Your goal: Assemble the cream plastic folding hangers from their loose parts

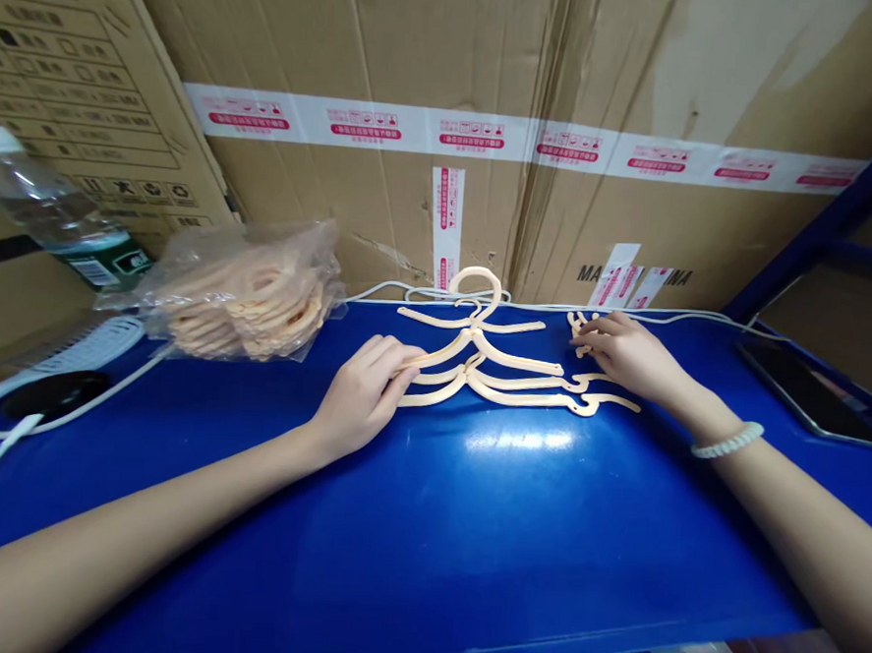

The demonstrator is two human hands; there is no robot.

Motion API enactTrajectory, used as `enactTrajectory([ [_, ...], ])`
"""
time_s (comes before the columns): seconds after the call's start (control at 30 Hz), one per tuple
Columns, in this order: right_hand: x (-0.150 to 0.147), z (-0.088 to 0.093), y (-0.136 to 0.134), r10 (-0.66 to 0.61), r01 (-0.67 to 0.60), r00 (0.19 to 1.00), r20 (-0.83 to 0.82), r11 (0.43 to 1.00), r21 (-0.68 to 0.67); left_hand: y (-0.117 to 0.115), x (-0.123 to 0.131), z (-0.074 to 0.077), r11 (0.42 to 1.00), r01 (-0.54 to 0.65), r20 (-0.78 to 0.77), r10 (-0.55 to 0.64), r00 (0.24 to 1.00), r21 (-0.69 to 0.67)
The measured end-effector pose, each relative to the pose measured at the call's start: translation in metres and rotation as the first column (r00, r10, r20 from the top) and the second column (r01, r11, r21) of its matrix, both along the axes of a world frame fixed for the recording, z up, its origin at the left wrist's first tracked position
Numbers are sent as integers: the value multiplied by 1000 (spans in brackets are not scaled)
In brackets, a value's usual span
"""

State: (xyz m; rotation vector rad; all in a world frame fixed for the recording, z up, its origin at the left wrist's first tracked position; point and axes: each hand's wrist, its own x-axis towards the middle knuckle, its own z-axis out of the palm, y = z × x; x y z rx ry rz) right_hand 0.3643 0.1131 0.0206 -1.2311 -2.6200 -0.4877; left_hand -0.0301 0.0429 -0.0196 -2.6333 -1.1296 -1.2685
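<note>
Several cream plastic hangers [507, 365] lie stacked flat on the blue shelf [468, 526], hooks pointing to the cardboard behind. My left hand [362, 396] rests on the left ends of the hangers, fingers curled over them in a loose grip. My right hand [626, 356] lies at the right side of the stack, fingertips pinching a small cream plastic piece [578, 325] near the hangers' right ends. A white beaded band [728, 440] circles my right wrist.
A clear bag of cream plastic rings [249, 300] sits at the left. A water bottle [51, 209] and a white fan with a cable [72, 349] lie further left. A dark phone [808, 394] lies at the right. Cardboard boxes [494, 103] wall off the back.
</note>
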Motion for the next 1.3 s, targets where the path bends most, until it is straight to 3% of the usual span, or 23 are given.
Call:
enactTrajectory([
  [0.1, -6, -3, -1, -4, -13, 986, 164, 994, 104, 0, 0, 1, 1000, -2, -1, 2, 1000, 0],
  [0.2, -8, -1, -2, 6, -36, 982, 187, 987, 157, -1, 0, 1, 1000, 0, 7, 0, 1000, -2],
  [0.3, -8, 2, -3, 35, -37, 999, 15, 985, 170, -1, 0, 1, 1000, -4, 27, 4, 1000, -12],
  [0.4, -12, 6, -9, 30, 21, 931, -364, 991, 133, -1, 0, 1, 999, -17, 56, 18, 998, -31],
  [0.47, -19, 9, -16, -48, 117, 775, -630, 991, 68, -1, 0, 1, 999, -25, 69, 28, 997, -34],
  [0.57, -33, 17, -28, -172, 133, 414, -894, 983, -127, 0, 0, 2, 999, -42, 79, 44, 996, -29],
  [0.67, -50, 26, -40, -310, -113, 117, -943, 940, -323, 0, 0, 3, 998, -57, 92, 61, 994, -36],
  [0.77, -62, 30, -49, -441, -300, -12, -897, 858, -418, 0, 0, 3, 997, -62, 113, 67, 991, -47],
  [0.9, -66, 26, -54, -499, -345, -17, -866, 816, -464, 0, 0, 4, 996, -60, 120, 67, 991, -64],
  [1.1, -64, 16, -48, -611, -491, -118, -783, 721, -488, -1, 0, 5, 996, -59, 119, 67, 991, -69],
  [1.3, -61, 14, -46, -647, -483, 80, -758, 640, -597, 0, -1, 4, 996, -68, 108, 73, 991, -52],
])
